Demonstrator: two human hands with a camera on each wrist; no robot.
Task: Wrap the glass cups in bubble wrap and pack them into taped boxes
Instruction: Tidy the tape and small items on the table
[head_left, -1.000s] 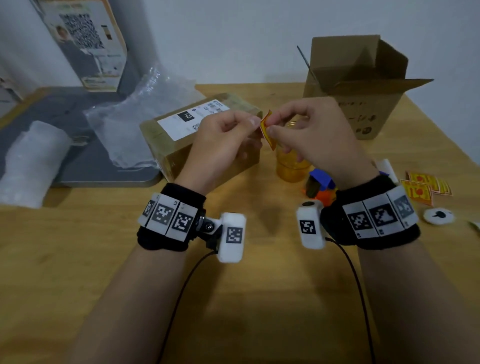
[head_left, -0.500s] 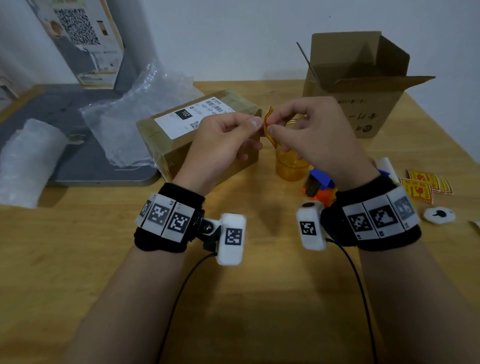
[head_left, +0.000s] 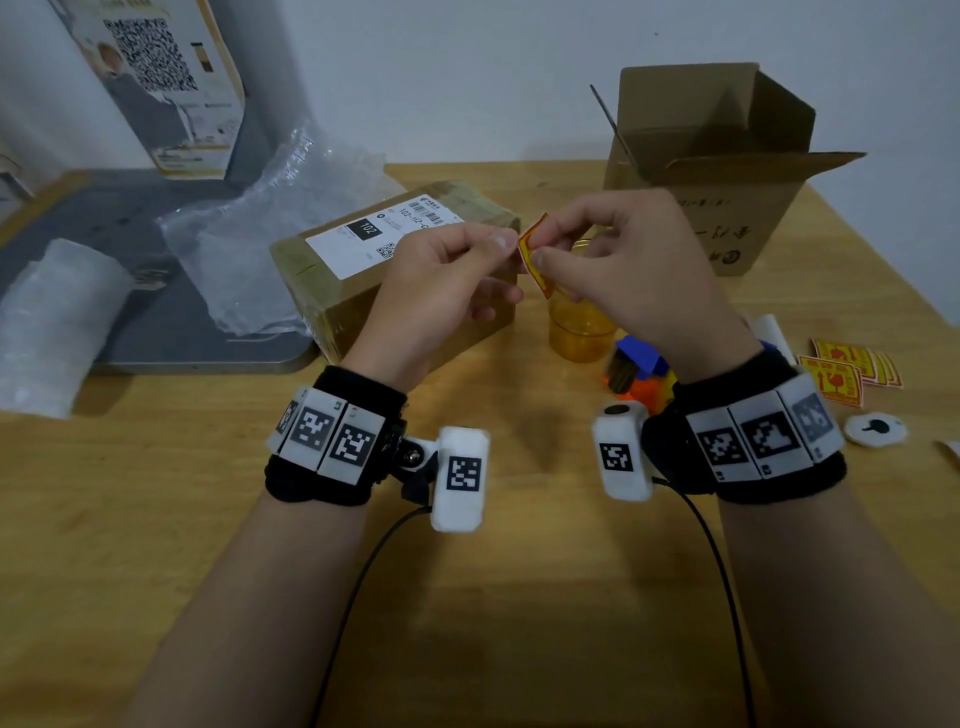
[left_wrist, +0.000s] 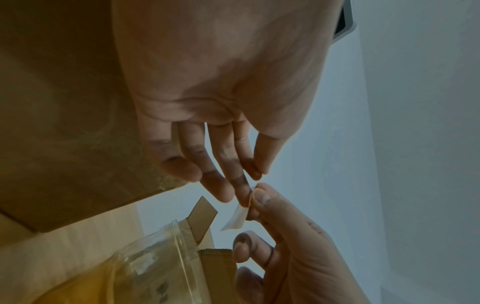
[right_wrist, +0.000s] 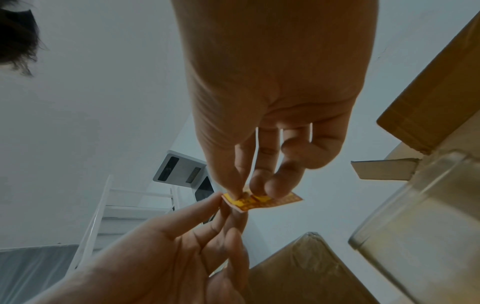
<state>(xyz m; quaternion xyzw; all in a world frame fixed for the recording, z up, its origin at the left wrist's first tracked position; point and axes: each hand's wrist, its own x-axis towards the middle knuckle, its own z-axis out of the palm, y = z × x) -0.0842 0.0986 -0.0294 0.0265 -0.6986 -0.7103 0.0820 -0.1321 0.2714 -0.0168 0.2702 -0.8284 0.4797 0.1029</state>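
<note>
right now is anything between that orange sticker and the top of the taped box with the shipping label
Nothing visible. Both the left hand and right hand pinch the orange sticker in the air just right of the taped box; its top lies bare.

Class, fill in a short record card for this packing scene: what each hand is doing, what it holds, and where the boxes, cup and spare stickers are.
left hand: pinches the sticker
right hand: pinches the same sticker, above the table
sealed box: behind the left hand, white label on top
open box: far right, flaps up
cup: amber, upright, unwrapped, below the hands
spare stickers: flat at the right edge
bubble wrap: left of the sealed box
</note>
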